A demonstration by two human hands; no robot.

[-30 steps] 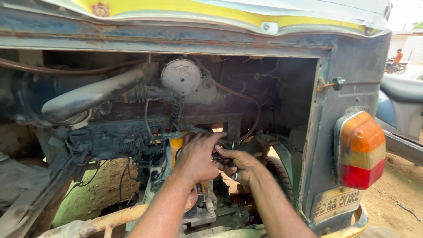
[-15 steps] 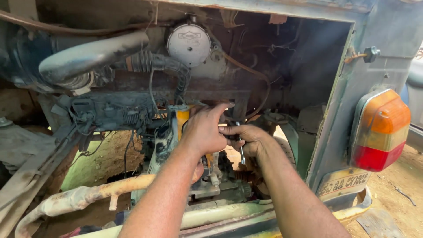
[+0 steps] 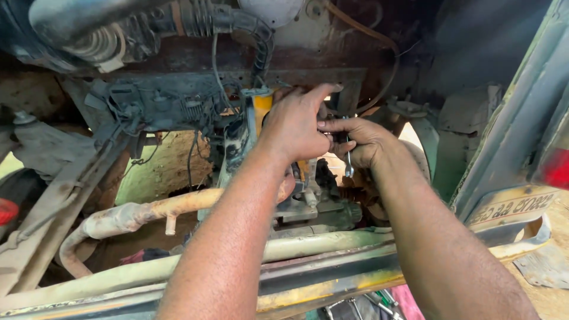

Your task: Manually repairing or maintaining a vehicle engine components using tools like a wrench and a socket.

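Mid-fastening step: right hand (image 3: 363, 142) gripped a small spanner (image 3: 348, 161) deep in the engine bay, left hand (image 3: 296, 125) closed around the fitting, probably steadying it. Next needed short, controlled wrench swings.

Vehicle repair yard: open engine bay (image 3: 178, 106)

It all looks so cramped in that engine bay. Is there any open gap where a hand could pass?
Open gap: below the wiring cluster, above the rusty pipe. Crowded: around the left hand and right hand, which holds a small wrench.
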